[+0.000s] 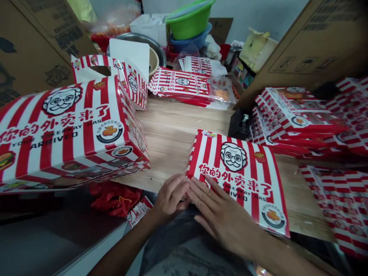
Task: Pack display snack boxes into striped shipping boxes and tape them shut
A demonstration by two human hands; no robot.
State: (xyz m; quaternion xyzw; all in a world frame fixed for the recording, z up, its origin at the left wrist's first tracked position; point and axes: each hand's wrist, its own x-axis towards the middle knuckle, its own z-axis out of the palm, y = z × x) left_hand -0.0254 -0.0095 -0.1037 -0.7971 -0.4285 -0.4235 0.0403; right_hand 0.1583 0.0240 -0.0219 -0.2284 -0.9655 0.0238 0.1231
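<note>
A red-and-white striped takeaway box [238,172], printed with a cartoon face and fries, lies on the wooden table in front of me. At its near left corner my left hand [172,195] is closed, fingers curled against the edge and thumb below; the exact grip is partly hidden. Across the top of the box my right hand [221,211] lies with fingers stretched out, their tips meeting my left fingers. Part of the printed lettering is covered by this hand.
A large striped carton [71,130] and a box with a raised white flap [129,57] stand left. Flat striped boxes [181,82] are stacked behind. A black tape dispenser [240,124] and stacked striped boxes [296,111] are right. Basins [189,23] stand at the back.
</note>
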